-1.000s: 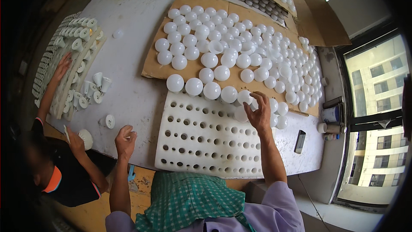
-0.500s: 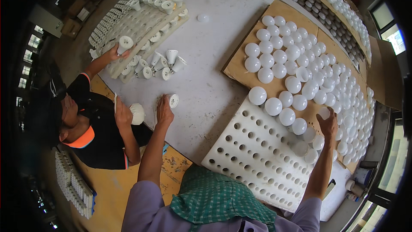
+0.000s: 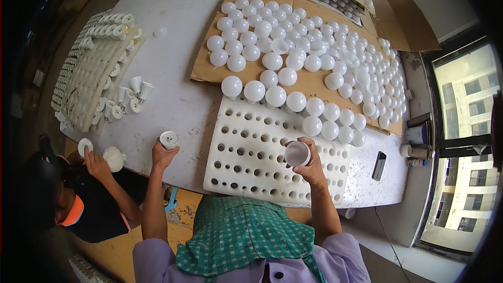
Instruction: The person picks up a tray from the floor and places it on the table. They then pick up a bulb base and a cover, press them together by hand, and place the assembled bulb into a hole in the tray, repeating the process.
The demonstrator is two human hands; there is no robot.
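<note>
My left hand (image 3: 163, 158) is wrapped round a white light bulb base (image 3: 169, 139), whose round top faces up, above the table's near edge. In my right hand (image 3: 313, 170) is a white dome-shaped bulb cover (image 3: 297, 154), its hollow open side turned toward me. Below that hand lies a white foam tray (image 3: 225, 157) with rows of round holes. Along the tray's far edge stand several round white bulb covers (image 3: 275, 96). The base and the cover are well apart.
Many more covers (image 3: 250, 52) rest on a cardboard sheet (image 3: 207, 71) beyond the tray. Loose bulb bases (image 3: 134, 106) lie at the left beside a filled foam rack (image 3: 97, 81). A co-worker's hand (image 3: 98, 166) is near a white pouch (image 3: 113, 159). A dark object (image 3: 379, 166) lies at right.
My right hand has come back from the covers toward the tray, now with a cover turned hollow side toward me. My left hand still holds the base. The whole view has swung to the right.
</note>
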